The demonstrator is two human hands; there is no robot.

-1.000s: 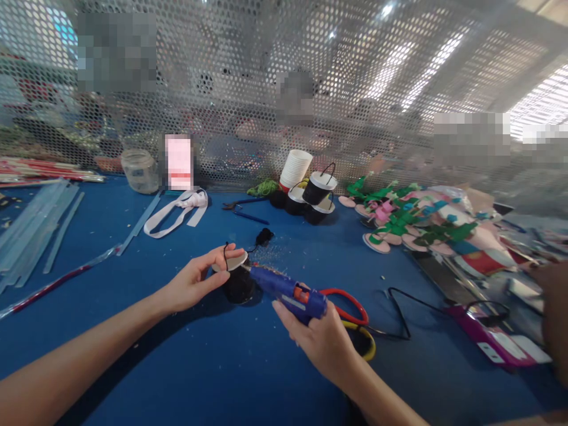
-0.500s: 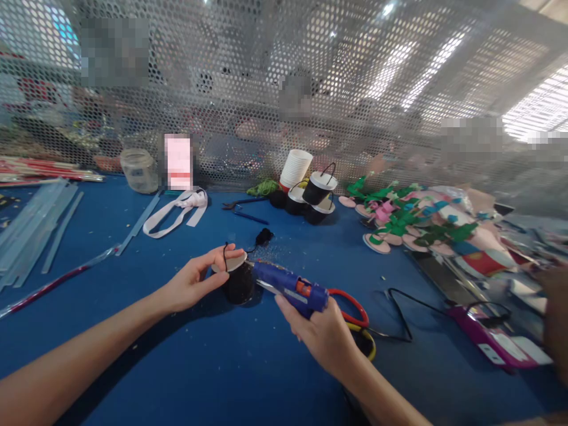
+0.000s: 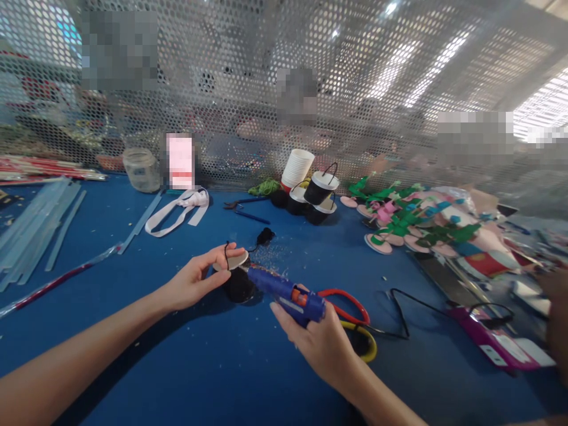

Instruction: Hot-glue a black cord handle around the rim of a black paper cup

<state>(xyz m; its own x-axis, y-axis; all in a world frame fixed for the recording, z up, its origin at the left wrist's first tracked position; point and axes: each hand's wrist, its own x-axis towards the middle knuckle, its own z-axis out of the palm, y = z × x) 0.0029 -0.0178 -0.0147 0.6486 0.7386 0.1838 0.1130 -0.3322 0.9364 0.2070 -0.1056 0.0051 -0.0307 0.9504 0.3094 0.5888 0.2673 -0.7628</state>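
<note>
My left hand [image 3: 206,275] is closed on the rim of a paper cup [image 3: 239,287] wrapped in black, fingers inside and thumb outside. A black cord loop stands up at the rim beside the fingers. In my right hand [image 3: 322,337] is a blue glue gun [image 3: 284,290], its nozzle at the right side of the cup's rim. Whether the tip touches the cup, I cannot tell. Just behind the cup lies a small black yarn bundle [image 3: 265,236], with a strand running toward the rim. Scissors with red and yellow handles [image 3: 350,305] lie partly hidden behind my right hand.
Behind stand black-wrapped cups [image 3: 320,188] and a white cup stack [image 3: 297,168], near pliers [image 3: 246,204]. Glue sticks [image 3: 35,231], white ribbon [image 3: 177,210] and a jar [image 3: 141,170] lie left. Craft flowers [image 3: 394,219] and a purple power strip [image 3: 492,337] are right. Mesh [image 3: 239,94] borders the back.
The glue gun has shifted slightly left along the cup's rim, with my right hand following. My left hand keeps its hold on the cup.
</note>
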